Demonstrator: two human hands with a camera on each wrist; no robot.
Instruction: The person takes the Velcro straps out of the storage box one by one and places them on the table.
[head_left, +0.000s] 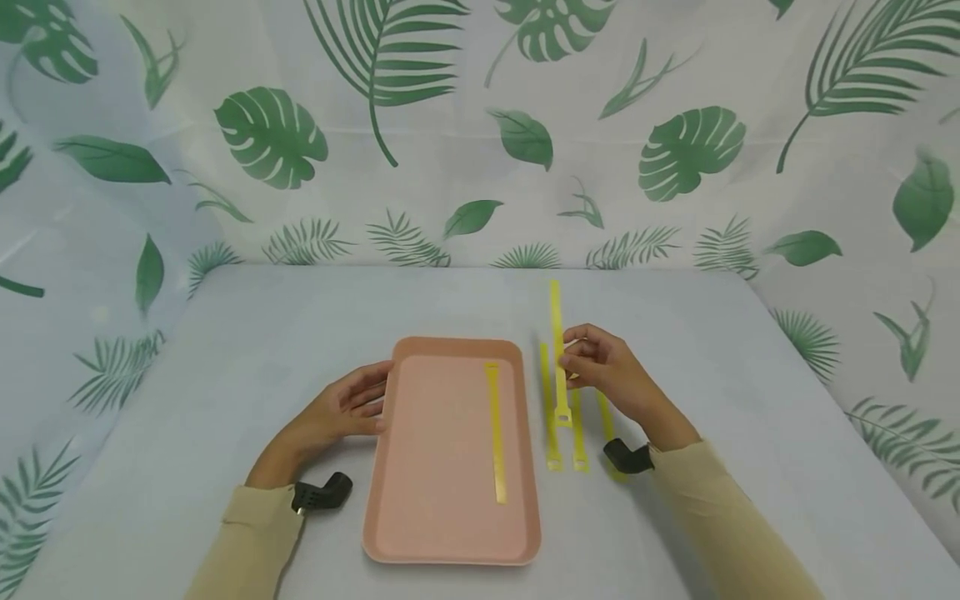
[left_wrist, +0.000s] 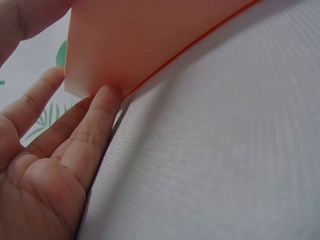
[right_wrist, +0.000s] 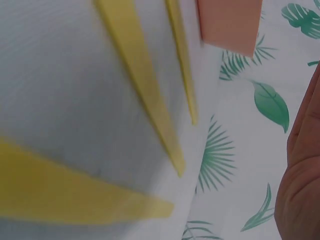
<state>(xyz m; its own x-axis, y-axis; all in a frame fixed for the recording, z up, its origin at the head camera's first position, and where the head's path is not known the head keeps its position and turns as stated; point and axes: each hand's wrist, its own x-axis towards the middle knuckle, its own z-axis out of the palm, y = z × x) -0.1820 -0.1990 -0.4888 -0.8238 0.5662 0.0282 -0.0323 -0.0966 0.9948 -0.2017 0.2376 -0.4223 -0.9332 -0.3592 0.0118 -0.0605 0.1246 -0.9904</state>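
Observation:
A pink tray lies on the table, and one yellow cable strap rests lengthwise inside it near the right wall. My left hand touches the tray's left side, its fingers extended; in the left wrist view the fingertips press on the outer wall low down. To the right of the tray, my right hand pinches another yellow cable strap near its middle, slotted head toward me. Under and beside that hand lie three more yellow straps, one closest to the tray, another beside it, the last partly hidden.
The table has a pale cloth cover. Behind it and at both sides hangs a white curtain printed with green leaves. A black wrist camera sits on the left sleeve, and another camera on the right.

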